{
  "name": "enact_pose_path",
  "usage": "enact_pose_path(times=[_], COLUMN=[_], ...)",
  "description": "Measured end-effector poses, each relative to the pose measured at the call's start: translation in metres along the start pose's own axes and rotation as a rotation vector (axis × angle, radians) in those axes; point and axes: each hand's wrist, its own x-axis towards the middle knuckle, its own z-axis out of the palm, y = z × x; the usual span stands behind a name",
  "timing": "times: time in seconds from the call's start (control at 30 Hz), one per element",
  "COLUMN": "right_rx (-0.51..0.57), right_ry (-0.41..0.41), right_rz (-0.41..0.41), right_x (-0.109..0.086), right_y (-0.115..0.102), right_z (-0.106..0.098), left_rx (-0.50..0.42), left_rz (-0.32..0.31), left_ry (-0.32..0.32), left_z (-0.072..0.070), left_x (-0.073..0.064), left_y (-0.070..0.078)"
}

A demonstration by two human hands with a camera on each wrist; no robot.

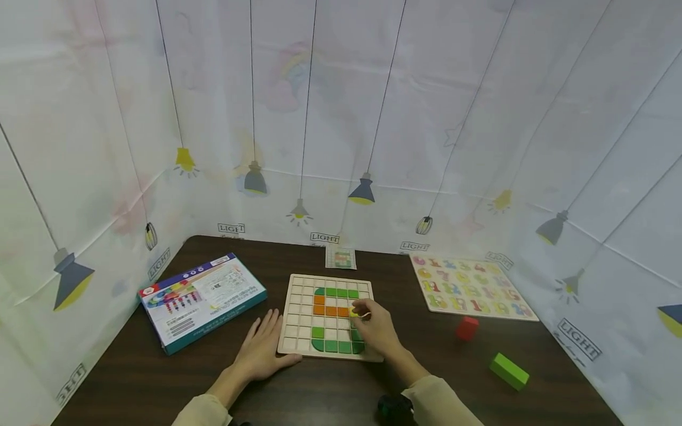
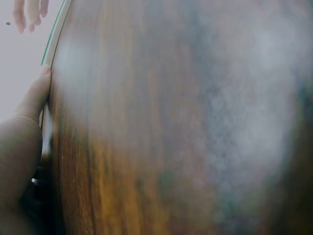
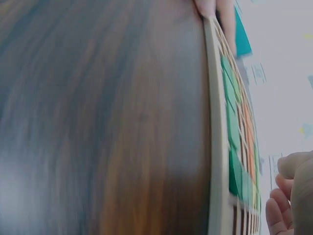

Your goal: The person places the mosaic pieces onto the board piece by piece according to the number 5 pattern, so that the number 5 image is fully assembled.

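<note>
A wooden grid board (image 1: 299, 290) lies flat on the dark table, with green tiles (image 1: 331, 347) and orange tiles (image 1: 331, 310) in some of its cells. My right hand (image 1: 377, 329) is over the board's right side, its curled thumb and forefinger pinching a small yellow tile (image 1: 353, 312) at the end of the orange row. In the right wrist view the right hand (image 3: 288, 196) shows bent fingers beside the board, and the tile is out of sight. Spread flat, my left hand (image 1: 261, 349) rests on the table, its thumb (image 2: 36, 95) against the board's near left edge.
A small pattern card (image 1: 341, 258) lies behind the board. On the left is a boxed set (image 1: 205, 302); at the back right, a number board (image 1: 469, 287). A red block (image 1: 467, 328) and a green block (image 1: 509, 371) stand toward the right. Printed curtains surround the table.
</note>
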Motion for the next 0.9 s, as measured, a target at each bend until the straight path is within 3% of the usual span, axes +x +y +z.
enact_pose_path(times=[0.2,0.4,0.6,0.9], right_rx=[-0.064,-0.073,-0.076,-0.109], right_ry=[0.075,0.092,0.094,0.081], right_rz=[0.083,0.139,0.15,0.119], right_x=[-0.007,-0.021,-0.029,-0.026], right_y=[0.016,0.031,0.039,0.04], right_z=[-0.021,-0.036,-0.041,-0.044], left_rx=[-0.029,-0.02,-0.003,-0.08], left_rz=[-0.003,-0.008,-0.015,0.008], left_ry=[0.02,0.026,0.031,0.004], left_z=[-0.003,-0.004,-0.002,-0.015], left_x=[-0.004,-0.006,-0.008,-0.009], left_y=[-0.007,-0.018,-0.03,-0.027])
